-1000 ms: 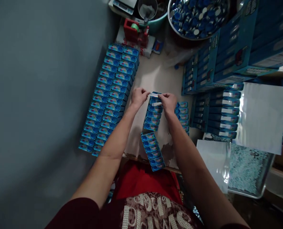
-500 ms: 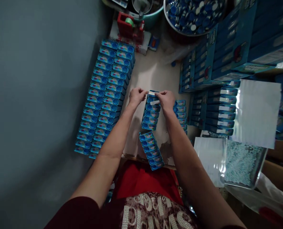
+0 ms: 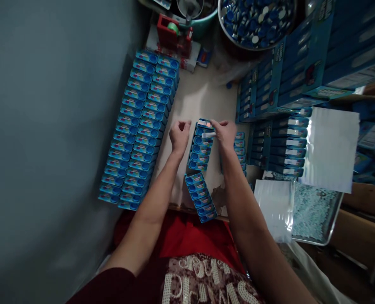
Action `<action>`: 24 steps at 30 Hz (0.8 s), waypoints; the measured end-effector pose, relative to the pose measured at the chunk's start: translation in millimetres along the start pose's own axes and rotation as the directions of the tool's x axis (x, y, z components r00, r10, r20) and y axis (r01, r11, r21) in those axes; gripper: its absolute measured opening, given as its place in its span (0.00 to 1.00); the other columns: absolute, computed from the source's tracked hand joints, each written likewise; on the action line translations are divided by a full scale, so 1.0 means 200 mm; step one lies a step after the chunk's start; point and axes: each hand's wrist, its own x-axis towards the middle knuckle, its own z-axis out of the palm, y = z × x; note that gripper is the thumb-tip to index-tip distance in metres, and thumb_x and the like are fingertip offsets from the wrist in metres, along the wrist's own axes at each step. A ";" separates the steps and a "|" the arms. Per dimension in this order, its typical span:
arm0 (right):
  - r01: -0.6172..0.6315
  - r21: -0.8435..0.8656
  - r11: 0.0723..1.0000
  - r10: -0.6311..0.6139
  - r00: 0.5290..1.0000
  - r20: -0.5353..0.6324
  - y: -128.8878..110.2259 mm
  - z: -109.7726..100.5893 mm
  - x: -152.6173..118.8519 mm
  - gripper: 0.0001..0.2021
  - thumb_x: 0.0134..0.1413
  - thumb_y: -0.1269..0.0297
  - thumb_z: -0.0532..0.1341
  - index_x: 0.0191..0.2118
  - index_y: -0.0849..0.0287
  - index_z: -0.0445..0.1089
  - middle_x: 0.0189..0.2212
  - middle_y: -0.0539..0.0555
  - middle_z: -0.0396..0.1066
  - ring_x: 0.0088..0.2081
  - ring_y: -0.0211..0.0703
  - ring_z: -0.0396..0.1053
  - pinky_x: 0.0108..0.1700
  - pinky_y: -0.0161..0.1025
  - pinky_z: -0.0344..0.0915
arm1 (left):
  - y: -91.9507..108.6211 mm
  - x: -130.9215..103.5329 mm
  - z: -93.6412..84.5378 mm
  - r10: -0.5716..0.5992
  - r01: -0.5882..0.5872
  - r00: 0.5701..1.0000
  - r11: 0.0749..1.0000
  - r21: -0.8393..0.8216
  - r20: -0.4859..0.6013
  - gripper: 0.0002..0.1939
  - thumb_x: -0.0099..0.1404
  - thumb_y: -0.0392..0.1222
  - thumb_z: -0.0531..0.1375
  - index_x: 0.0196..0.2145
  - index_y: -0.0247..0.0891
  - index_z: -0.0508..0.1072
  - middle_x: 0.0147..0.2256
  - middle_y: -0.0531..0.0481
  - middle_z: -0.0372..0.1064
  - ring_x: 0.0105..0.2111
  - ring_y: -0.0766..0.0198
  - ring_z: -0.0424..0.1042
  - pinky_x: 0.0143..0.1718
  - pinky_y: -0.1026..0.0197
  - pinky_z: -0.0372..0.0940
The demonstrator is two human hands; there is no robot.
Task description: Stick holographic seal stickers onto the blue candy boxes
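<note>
Just left of a short row of small blue packs, my left hand hovers with thumb and finger pinched. Whatever may be between those fingertips is too small to see. My right hand is at the row's far right corner, its fingers closed on a white strip that points left over the packs. The farthest pack has a pale strip across its top, close to my right fingertips. A second short row of blue packs lies slanted nearer to me, at the table's front edge.
Two long columns of blue packs stand along the wall on the left. A red tape dispenser and a bowl of blue and white caps are at the back. On the right are stacked blue cartons, white sheets and a tray of pale pieces.
My left hand has drawn back from the farthest pack, slightly left and toward me. My right hand has shifted a little right, still with the white strip.
</note>
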 end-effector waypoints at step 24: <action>-0.134 0.329 0.935 0.129 0.991 0.038 0.03 0.06 -0.23 0.19 0.39 0.54 0.72 0.35 0.55 0.68 0.29 0.50 0.76 0.37 0.47 0.77 0.42 0.42 0.73 | 0.01 0.05 -0.10 0.150 -0.164 0.985 0.960 0.227 0.081 0.09 0.60 0.43 0.71 0.26 0.38 0.79 0.22 0.51 0.73 0.23 0.64 0.72 0.29 0.61 0.65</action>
